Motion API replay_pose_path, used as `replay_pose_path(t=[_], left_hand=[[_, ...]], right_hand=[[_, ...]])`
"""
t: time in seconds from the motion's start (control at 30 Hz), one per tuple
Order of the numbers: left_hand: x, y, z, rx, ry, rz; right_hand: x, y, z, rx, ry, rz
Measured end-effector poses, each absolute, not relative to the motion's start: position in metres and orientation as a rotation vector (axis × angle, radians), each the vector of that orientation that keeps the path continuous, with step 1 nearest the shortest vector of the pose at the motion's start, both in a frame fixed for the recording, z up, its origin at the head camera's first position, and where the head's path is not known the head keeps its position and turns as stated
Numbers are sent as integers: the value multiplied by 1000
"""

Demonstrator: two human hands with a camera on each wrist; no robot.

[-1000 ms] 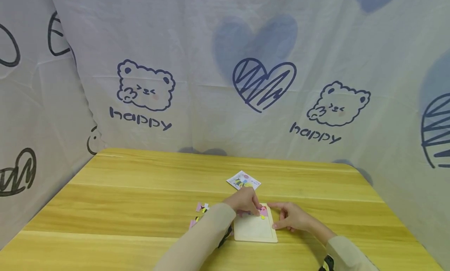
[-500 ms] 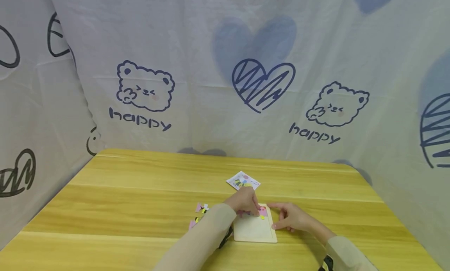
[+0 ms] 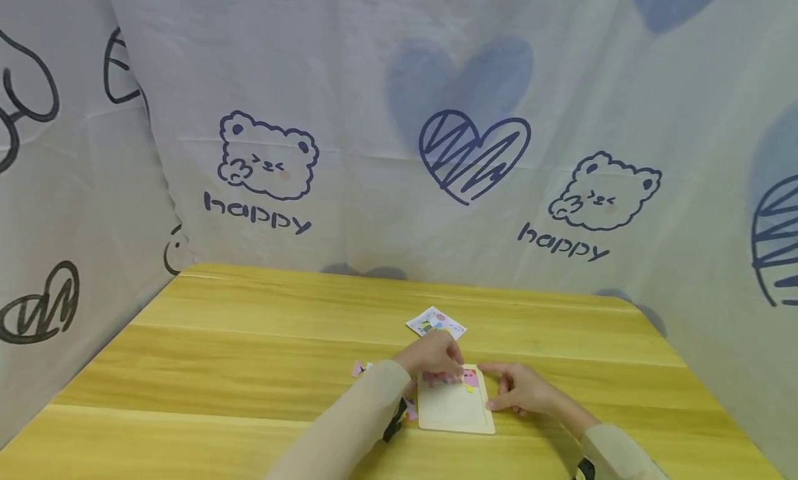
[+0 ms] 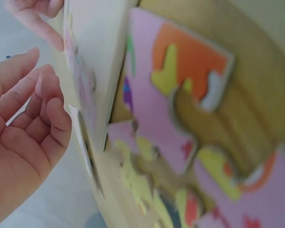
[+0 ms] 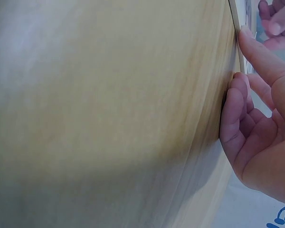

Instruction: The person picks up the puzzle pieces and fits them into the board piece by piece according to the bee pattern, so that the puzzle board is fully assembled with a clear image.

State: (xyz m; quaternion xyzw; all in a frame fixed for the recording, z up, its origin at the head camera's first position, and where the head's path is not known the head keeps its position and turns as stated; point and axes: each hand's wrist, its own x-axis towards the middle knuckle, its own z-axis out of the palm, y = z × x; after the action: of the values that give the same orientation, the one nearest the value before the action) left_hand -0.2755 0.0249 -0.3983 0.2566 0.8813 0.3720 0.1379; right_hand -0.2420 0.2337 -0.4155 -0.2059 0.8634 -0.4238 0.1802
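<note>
A pale jigsaw tray lies on the table, with a row of pink puzzle pieces along its far side. Over that row is my left hand, its fingers loosely bent and nothing held between them in the left wrist view. My right hand touches the tray's right side, index finger stretched to the far corner and thumb against the edge. Its other fingers are folded toward the palm in the right wrist view. Left of the tray lie loose puzzle pieces, among them a large pink and orange piece.
Beyond the tray a picture card with a bee lies on the wooden table. My left sleeve covers part of the loose pieces. A printed cloth hangs behind the table's far edge.
My left fingers have lifted from the pink row, and the left forearm has shifted slightly left, showing more pieces beside the tray. The right hand keeps its place. The head view has shifted slightly.
</note>
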Motion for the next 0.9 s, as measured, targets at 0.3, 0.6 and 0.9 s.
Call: replay_pose_path(t=[0.3, 0.6, 0.9], left_hand=[[-279, 2, -393, 772, 2532, 1184], [-281, -25, -385, 760, 2555, 1191], [-282, -49, -381, 773, 2583, 1201]], right_hand=[[-241, 233, -416, -570, 2443, -1195], [-241, 232, -415, -558, 2467, -1180], [-241, 232, -415, -551, 2447, -1204]])
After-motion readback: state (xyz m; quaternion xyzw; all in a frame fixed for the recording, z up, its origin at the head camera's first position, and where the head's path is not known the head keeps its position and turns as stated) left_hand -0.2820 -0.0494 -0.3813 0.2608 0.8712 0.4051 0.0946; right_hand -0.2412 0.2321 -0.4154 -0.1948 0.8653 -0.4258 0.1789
